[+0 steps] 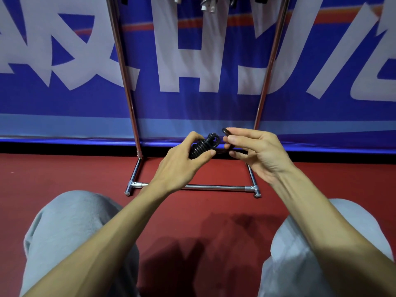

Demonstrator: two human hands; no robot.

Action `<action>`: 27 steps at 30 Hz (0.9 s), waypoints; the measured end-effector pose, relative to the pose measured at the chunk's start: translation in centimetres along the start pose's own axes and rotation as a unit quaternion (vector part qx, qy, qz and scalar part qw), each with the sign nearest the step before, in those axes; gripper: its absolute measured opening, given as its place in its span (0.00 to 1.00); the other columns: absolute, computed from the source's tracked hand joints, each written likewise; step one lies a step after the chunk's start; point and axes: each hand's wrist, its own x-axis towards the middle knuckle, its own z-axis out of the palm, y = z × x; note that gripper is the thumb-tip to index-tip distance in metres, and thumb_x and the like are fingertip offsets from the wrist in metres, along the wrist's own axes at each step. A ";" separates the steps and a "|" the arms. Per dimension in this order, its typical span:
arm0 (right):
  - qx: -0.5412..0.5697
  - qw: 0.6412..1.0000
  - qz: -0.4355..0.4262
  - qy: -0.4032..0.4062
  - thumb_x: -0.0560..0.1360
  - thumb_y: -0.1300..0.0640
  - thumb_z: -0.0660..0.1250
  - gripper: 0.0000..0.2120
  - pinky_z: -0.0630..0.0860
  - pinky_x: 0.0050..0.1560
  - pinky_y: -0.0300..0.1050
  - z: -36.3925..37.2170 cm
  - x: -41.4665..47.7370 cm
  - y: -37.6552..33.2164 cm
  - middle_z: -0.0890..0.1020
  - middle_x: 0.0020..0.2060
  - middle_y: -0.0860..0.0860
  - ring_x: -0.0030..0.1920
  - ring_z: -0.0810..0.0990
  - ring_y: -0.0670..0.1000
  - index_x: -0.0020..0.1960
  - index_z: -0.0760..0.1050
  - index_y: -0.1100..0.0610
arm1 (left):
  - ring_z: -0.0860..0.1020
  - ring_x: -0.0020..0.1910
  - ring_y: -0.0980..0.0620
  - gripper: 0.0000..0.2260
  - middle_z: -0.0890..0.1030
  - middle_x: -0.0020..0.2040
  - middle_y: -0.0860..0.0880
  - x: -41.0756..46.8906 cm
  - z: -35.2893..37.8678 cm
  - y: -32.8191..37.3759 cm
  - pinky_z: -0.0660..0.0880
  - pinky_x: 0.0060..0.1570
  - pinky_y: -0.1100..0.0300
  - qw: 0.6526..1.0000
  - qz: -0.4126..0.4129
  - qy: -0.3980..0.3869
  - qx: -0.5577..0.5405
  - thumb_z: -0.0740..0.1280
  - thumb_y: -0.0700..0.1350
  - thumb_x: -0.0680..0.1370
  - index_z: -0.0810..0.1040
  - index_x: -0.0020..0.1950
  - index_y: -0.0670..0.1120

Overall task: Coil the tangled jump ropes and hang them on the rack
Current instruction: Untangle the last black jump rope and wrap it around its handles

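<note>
We note the left hand point(182, 161) clasped round a black jump rope point(201, 146), which is wound into a tight, compact bundle; the thumb lies across its near side and the fingers curl over the far side. The right hand point(259, 151) pinches the loose end of the same rope between thumb and fingertips, and a short black loop shows just above the index finger. The rope is held in the air between the two hands, in front of the lower part of the rack point(214, 186) and not touching it. The rack is a chrome tube frame with two uprights and a base bar that rests on the red floor point(64, 172). Behind it hangs a blue banner point(64, 108) with large white characters. At the top edge we see pale objects point(209, 6) hanging between the uprights, cut off by the frame, so we cannot identify them. Grey trouser legs point(70, 221) fill the lower corners on either side of the forearms.
</note>
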 end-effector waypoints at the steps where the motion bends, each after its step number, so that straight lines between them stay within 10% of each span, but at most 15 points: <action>1: -0.012 1.000 0.000 0.016 0.60 0.60 0.75 0.12 0.79 0.41 0.40 0.1 0.0 0.0 0.84 0.37 0.56 0.39 0.82 0.50 0.44 0.84 0.59 | 0.72 0.30 0.53 0.10 0.73 0.29 0.58 0.0 0.0 0.0 0.71 0.37 0.51 1.000 0.003 0.007 0.007 0.66 0.60 0.76 0.69 0.50 0.58; 13: -0.364 0.916 -0.078 0.148 0.61 0.55 0.80 0.07 0.81 0.41 0.46 1.4 0.0 0.6 0.84 0.29 0.48 0.32 0.84 0.47 0.39 0.85 0.50 | 0.71 0.30 0.60 0.12 0.75 0.33 0.56 -0.1 1.1 0.2 0.63 0.29 0.66 0.999 0.010 0.042 0.011 0.69 0.56 0.76 0.70 0.51 0.53; 27: -0.419 0.877 -0.143 0.187 0.66 0.56 0.75 0.03 0.79 0.40 0.50 1.7 -0.3 1.1 0.84 0.30 0.52 0.30 0.82 0.51 0.39 0.85 0.53 | 0.74 0.43 0.47 0.12 0.76 0.45 0.47 -0.5 2.5 0.2 0.69 0.40 0.54 0.988 0.105 0.032 0.108 0.67 0.50 0.77 0.68 0.55 0.49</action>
